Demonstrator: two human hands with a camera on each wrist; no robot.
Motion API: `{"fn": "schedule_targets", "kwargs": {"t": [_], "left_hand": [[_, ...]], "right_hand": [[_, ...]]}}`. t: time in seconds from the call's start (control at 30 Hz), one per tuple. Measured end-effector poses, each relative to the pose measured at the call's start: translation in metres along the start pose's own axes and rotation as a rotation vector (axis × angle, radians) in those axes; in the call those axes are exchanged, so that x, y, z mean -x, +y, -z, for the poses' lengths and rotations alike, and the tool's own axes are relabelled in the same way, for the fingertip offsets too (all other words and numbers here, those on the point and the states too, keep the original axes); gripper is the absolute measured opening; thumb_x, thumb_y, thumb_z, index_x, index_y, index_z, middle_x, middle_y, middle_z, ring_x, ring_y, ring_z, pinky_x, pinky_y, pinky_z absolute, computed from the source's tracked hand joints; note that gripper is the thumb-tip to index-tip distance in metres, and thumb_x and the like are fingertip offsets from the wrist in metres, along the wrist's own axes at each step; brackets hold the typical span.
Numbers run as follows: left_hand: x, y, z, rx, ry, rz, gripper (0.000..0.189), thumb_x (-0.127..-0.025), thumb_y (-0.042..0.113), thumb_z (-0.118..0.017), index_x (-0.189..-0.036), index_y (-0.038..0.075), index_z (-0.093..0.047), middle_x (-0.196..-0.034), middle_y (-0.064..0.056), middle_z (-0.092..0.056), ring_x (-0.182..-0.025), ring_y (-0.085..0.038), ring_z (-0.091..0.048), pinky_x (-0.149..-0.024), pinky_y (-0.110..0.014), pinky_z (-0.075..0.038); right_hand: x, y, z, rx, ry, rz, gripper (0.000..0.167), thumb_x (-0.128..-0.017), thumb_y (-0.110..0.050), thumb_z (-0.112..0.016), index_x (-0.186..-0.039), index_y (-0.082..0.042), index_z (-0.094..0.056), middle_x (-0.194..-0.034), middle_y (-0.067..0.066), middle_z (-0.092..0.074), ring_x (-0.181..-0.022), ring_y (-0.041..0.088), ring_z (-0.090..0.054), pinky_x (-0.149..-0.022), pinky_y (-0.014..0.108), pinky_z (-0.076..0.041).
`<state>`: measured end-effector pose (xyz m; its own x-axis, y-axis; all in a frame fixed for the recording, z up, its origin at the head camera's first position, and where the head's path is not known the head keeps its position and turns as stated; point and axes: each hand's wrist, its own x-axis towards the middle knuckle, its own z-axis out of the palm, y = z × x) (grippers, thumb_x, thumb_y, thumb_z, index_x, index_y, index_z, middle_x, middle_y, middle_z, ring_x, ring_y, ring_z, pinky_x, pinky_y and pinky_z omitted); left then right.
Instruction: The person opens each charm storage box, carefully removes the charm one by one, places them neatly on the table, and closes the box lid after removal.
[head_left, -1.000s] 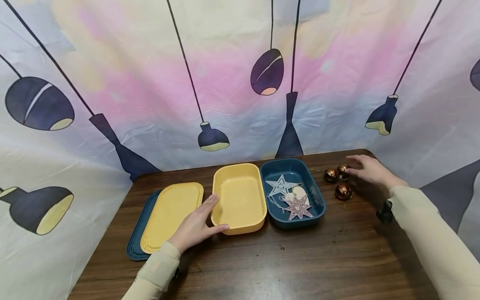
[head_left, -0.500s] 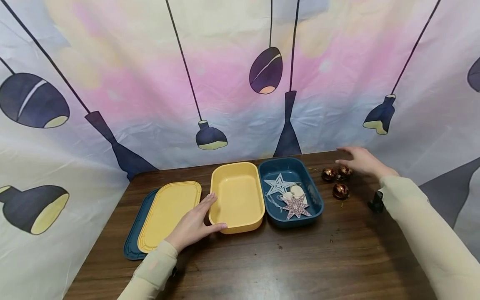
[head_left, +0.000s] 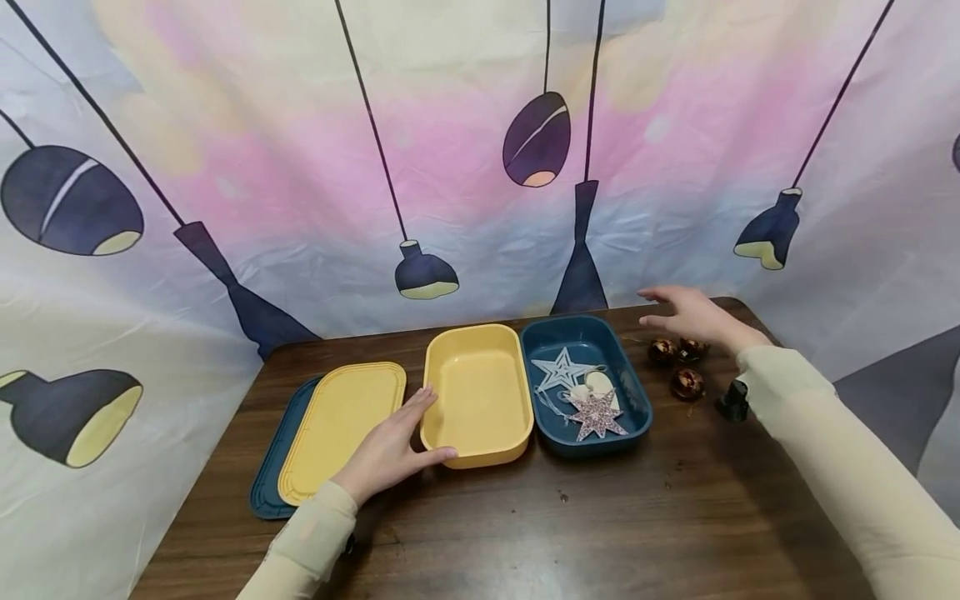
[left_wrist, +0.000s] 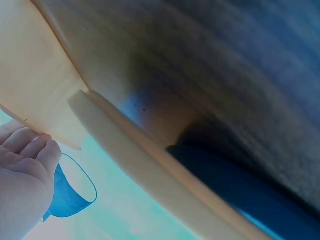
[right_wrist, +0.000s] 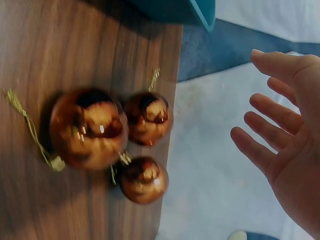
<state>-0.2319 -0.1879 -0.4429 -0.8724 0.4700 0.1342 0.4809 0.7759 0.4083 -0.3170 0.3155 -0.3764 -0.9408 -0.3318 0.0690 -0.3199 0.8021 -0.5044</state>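
My left hand (head_left: 388, 450) rests against the near left corner of a yellow box (head_left: 480, 396), its fingers along the left side and the thumb at the front rim. In the left wrist view its fingertips touch the box's outer wall (left_wrist: 37, 60). A dark blue box (head_left: 551, 425) stands right beside the yellow one, holding a silver star (head_left: 559, 370), a glittery pink star (head_left: 596, 414) and a cream-coloured ornament (head_left: 600, 383). Above and behind three copper baubles (right_wrist: 89, 127) hovers my right hand (head_left: 693, 315), fingers spread and apart from them.
On the left of the wooden table (head_left: 525, 542), a yellow lid (head_left: 341, 429) lies partly over a dark blue lid (head_left: 273, 483). A printed cloth (head_left: 480, 167) hangs close behind the table's back edge. Gold strings (right_wrist: 30, 125) hang off the baubles.
My right hand has moved left, from the right of the baubles to above and behind them, and holds nothing. My left hand stays at the yellow box.
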Motion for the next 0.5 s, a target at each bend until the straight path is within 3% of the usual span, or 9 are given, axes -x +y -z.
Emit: {"fn": "schedule_targets", "kwargs": {"t": [0.13,0.33,0.5], "left_hand": [[-0.001,0.001,-0.001,0.004,-0.001,-0.001,0.106,-0.079,0.078,-0.063,-0.156,0.010,-0.039,-0.163,-0.007,-0.029,-0.149,-0.026,-0.029,-0.113,-0.052,-0.037],[0.000,0.001,-0.002,0.001,0.006,-0.002,0.106,-0.079,0.079,-0.063,-0.156,0.010,-0.040,-0.163,-0.007,-0.030,-0.150,-0.024,-0.028,-0.113,-0.052,-0.037],[-0.001,0.001,-0.002,0.000,0.017,-0.007,0.105,-0.079,0.078,-0.064,-0.154,0.008,-0.042,-0.162,-0.008,-0.032,-0.149,-0.025,-0.029,-0.112,-0.052,-0.037]], "right_hand": [[-0.003,-0.004,-0.010,0.020,-0.021,0.013,0.059,-0.103,-0.029,-0.061,-0.150,0.002,-0.044,-0.149,0.030,-0.043,-0.136,0.050,-0.039,-0.107,0.066,-0.034],[-0.011,-0.010,-0.022,0.041,-0.041,0.016,0.055,-0.101,-0.022,-0.063,-0.148,0.003,-0.047,-0.148,0.030,-0.046,-0.127,0.047,-0.050,-0.103,0.065,-0.040],[-0.020,-0.020,-0.030,0.041,-0.050,0.017,0.052,-0.101,-0.019,-0.063,-0.146,0.003,-0.049,-0.146,0.028,-0.048,-0.132,0.047,-0.046,-0.104,0.064,-0.040]]}}
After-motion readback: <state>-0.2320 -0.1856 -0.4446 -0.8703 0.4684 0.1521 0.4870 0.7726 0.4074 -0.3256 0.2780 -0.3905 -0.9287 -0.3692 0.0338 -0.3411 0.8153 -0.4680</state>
